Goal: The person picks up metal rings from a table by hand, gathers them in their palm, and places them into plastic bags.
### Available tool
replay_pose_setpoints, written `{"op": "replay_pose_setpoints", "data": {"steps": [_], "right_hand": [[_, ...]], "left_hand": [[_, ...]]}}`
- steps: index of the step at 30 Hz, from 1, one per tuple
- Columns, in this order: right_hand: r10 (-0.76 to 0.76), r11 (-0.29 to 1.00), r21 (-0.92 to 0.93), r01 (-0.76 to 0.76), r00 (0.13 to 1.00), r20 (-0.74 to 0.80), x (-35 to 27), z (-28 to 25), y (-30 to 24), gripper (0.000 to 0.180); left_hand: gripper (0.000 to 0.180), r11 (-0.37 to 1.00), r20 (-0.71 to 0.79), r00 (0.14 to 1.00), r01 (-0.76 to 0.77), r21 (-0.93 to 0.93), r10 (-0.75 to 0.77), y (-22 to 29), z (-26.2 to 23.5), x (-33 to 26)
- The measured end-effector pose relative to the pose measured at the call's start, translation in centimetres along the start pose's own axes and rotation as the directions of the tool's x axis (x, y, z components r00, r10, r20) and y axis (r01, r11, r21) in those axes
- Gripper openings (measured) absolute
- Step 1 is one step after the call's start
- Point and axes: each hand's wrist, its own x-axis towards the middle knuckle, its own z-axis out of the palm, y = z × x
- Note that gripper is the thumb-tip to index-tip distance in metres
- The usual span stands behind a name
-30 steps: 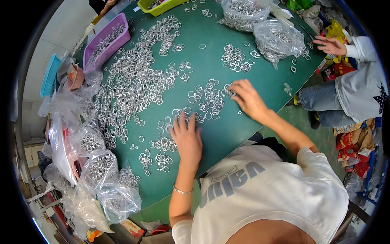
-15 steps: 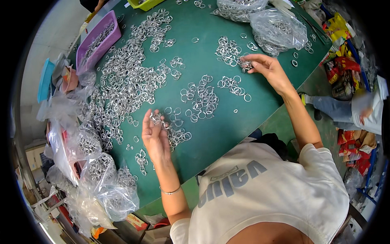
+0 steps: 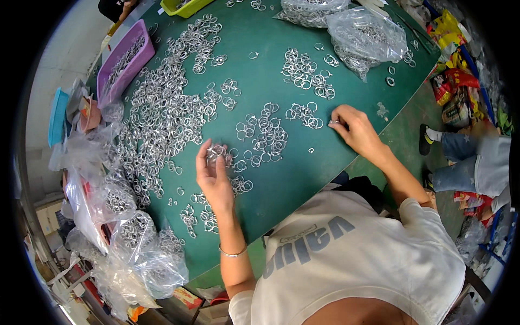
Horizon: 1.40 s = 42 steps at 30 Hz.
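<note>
My left hand [image 3: 215,176] is half curled over the green table [image 3: 303,179], holding several silver metal rings [image 3: 218,154] between its fingers and thumb. Beside it, a small pile of rings [image 3: 242,185] lies close to the wrist. My right hand [image 3: 353,131] pinches a metal ring [image 3: 335,122] at the right end of a small group of rings [image 3: 304,115]; the fingers hide most of it. Between my hands lies a larger cluster of rings [image 3: 266,135]. Another cluster [image 3: 307,70] sits farther off, beyond my right hand.
A broad heap of rings [image 3: 168,108] covers the table's left side. A purple basket [image 3: 142,59] and a yellow-green basket [image 3: 187,7] stand at the far side. Filled plastic bags [image 3: 368,38] sit far right, more bags [image 3: 157,260] at near left. Someone in jeans [image 3: 457,173] is off the table's right edge.
My right hand has left its rings in the far right cluster and come nearer to me, closing on a ring there. My left hand stays close to its place, still holding rings.
</note>
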Motion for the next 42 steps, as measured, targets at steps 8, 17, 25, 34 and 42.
{"op": "replay_pose_setpoints", "data": {"steps": [8, 17, 25, 34, 42], "right_hand": [[-0.049, 0.993, 0.104, 0.054, 0.998, -0.046, 2.9, 0.3, -0.8, 0.03], [-0.042, 0.979, -0.202, 0.039, 0.999, -0.011, 3.2, 1.0, 0.8, 0.014], [-0.203, 0.945, -0.259, 0.199, 0.979, 0.01, 4.1, 0.7, 1.1, 0.01], [0.222, 0.925, 0.317, -0.209, 0.975, -0.006, 4.2, -0.3, 1.1, 0.01], [-0.057, 0.993, -0.096, 0.066, 0.994, 0.097, 1.7, 0.5, -0.7, 0.02]], "left_hand": [[0.046, 0.378, 0.38, 0.915, -0.403, 0.833, 0.137, 1.3, 4.9, -0.5], [0.024, 0.368, 0.459, 0.836, -0.545, 0.753, 0.299, -1.6, 5.0, -0.2], [0.016, 0.581, 0.182, 0.917, -0.368, 0.726, 0.354, -1.8, 2.6, 2.6], [0.028, 0.526, 0.397, 0.868, -0.497, 0.69, 0.299, 0.1, 6.4, 0.2], [0.024, 0.509, 0.456, 0.84, -0.542, 0.669, 0.294, -1.8, 7.2, -0.5]]}}
